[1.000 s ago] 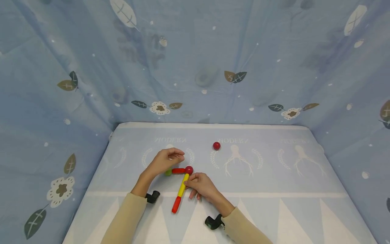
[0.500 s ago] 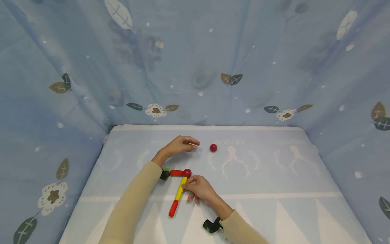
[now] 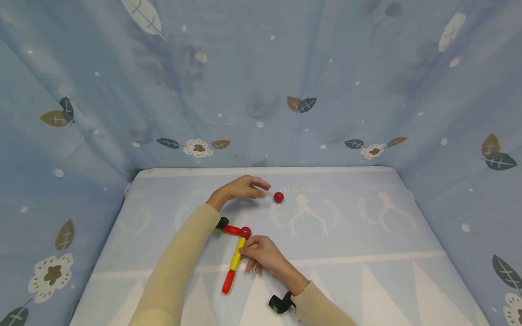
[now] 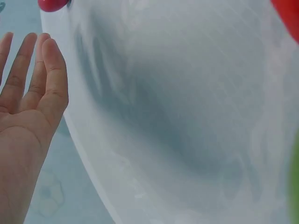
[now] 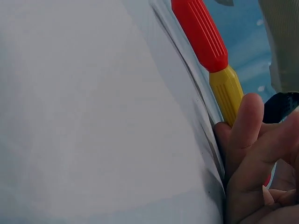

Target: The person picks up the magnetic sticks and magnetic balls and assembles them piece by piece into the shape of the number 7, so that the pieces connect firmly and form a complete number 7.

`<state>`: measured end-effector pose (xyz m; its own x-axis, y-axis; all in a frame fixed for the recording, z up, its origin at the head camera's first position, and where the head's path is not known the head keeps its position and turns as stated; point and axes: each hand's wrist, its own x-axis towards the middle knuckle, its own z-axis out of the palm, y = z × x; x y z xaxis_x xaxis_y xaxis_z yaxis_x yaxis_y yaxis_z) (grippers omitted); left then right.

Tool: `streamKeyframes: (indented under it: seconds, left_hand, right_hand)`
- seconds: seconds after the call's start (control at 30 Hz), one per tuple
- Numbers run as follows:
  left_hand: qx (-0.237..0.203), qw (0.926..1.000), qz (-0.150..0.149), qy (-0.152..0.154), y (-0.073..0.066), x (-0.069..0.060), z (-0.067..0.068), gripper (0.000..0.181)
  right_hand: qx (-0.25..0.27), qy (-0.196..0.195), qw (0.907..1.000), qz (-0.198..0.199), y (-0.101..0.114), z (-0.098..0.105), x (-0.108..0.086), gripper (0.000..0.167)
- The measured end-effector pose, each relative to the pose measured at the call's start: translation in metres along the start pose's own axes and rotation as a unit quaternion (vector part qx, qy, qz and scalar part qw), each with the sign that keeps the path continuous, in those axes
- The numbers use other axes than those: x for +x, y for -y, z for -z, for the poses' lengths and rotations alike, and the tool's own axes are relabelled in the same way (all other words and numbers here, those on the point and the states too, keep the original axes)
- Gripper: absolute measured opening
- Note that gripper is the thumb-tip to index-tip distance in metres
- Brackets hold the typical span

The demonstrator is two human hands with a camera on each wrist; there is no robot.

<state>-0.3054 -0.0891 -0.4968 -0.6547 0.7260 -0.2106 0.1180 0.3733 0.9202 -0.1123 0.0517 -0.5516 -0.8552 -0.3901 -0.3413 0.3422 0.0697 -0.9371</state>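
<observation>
My left hand (image 3: pixel 246 187) reaches over the table with its fingers extended, just left of a loose red ball (image 3: pixel 278 197) and apart from it. In the left wrist view the fingers of that hand (image 4: pixel 35 100) are straight, and the red ball (image 4: pixel 52 3) shows beyond them. My right hand (image 3: pixel 265 253) pinches a yellow stick (image 3: pixel 236 259) between thumb and fingers. This stick joins a red stick (image 3: pixel 228 281) at its near end and a second red ball (image 3: pixel 245 232) at its far end. From that ball a short red stick (image 3: pixel 231 229) runs left to a green piece, partly hidden by the left wrist camera.
The pieces lie on a pale patterned tablecloth (image 3: pixel 346 235). A blue curtain (image 3: pixel 261 81) with leaf prints rises behind the table and along both sides. Black wrist cameras, one of them the right camera (image 3: pixel 281 303), sit close to the tabletop.
My left hand has moved right and farther back, from above the green piece to beside the loose red ball. The short red stick has tilted slightly. My right hand keeps its pinch.
</observation>
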Motion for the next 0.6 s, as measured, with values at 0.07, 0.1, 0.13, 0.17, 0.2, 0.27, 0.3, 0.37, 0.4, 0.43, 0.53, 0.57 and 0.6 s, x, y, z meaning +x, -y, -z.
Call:
streamKeyframes:
  seconds: [0.07,0.1,0.13,0.17,0.2,0.27,0.3,0.37,0.4,0.43,0.53,0.57,0.6]
  left_hand:
    - [0.004,1.0000,0.000,0.006,-0.001,0.005,-0.002,0.045]
    - [0.004,1.0000,0.000,0.009,-0.001,0.008,-0.003,0.046]
    - [0.006,0.9999,-0.001,0.011,-0.001,0.012,-0.005,0.046]
    - [0.009,0.9999,-0.002,0.014,-0.001,0.015,-0.006,0.047]
    - [0.011,0.9998,-0.003,0.016,0.000,0.019,-0.008,0.047]
    - [0.017,0.9997,-0.004,0.019,0.000,0.026,-0.013,0.048]
    - [0.020,0.9996,-0.004,0.020,0.000,0.029,-0.015,0.048]
    - [0.035,0.9991,0.001,0.023,0.000,0.033,-0.020,0.049]
    - [0.043,0.9988,0.004,0.024,-0.001,0.036,-0.022,0.049]
    - [0.057,0.9981,0.007,0.024,-0.001,0.038,-0.024,0.049]
    - [0.096,0.9951,0.017,0.021,-0.003,0.043,-0.031,0.049]
    - [0.104,0.9942,0.019,0.019,-0.003,0.044,-0.032,0.048]
    - [0.112,0.9934,0.020,0.016,-0.004,0.046,-0.034,0.048]
  right_hand:
    - [0.001,-0.003,1.0000,0.001,0.000,0.000,0.000,0.023]
    - [0.003,-0.004,1.0000,-0.001,-0.001,0.000,0.001,0.024]
    - [0.004,-0.005,1.0000,-0.003,-0.001,0.001,0.001,0.024]
    - [0.006,-0.005,1.0000,-0.005,-0.001,0.001,0.001,0.024]
    - [0.007,-0.005,1.0000,-0.005,-0.001,0.001,0.000,0.024]
    - [0.010,-0.003,0.9999,-0.006,-0.001,0.000,0.000,0.024]
    - [0.011,-0.002,0.9999,-0.006,-0.002,0.000,0.001,0.023]
    - [0.014,-0.001,0.9999,-0.006,-0.002,-0.001,0.001,0.023]
    - [0.016,-0.001,0.9999,-0.006,-0.003,-0.001,0.001,0.023]
    - [0.017,0.000,0.9998,-0.007,-0.003,0.000,0.001,0.023]
    - [0.020,-0.003,0.9998,-0.006,-0.004,0.001,0.001,0.022]
    - [0.021,-0.004,0.9998,-0.005,-0.003,0.001,0.001,0.022]
    - [0.022,-0.006,0.9997,-0.004,-0.003,0.002,0.001,0.022]
